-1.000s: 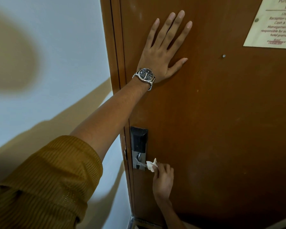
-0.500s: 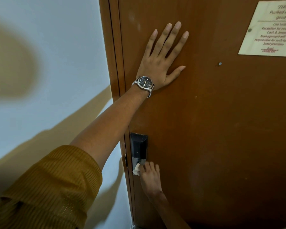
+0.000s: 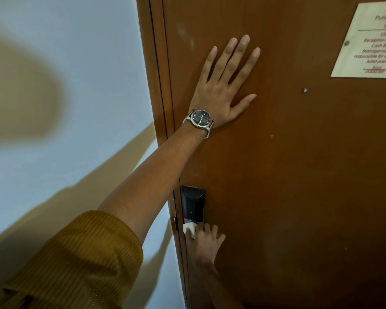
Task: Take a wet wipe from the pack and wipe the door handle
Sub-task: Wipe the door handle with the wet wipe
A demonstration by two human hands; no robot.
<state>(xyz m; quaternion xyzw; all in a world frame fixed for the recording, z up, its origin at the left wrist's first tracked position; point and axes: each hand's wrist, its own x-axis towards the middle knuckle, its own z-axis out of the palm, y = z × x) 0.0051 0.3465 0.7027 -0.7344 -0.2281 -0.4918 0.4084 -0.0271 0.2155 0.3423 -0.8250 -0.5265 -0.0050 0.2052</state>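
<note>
My left hand [image 3: 224, 85] lies flat on the brown door [image 3: 299, 175], fingers spread, a wristwatch on its wrist. Lower down, my right hand [image 3: 206, 241] is closed on a white wet wipe [image 3: 188, 228] and presses it against the door handle, just under the black lock plate [image 3: 193, 202]. The handle itself is hidden under the wipe and my fingers. No pack of wipes is in view.
A door frame [image 3: 156, 85] runs down the left of the door, with a pale wall [image 3: 65, 85] beside it. A printed notice [image 3: 370, 41] is fixed to the door at the upper right, and a small screw [image 3: 305, 90] sits below it.
My right hand slid the wipe left along the handle, from its right end to the lock plate's base. My left hand has stayed flat on the door.
</note>
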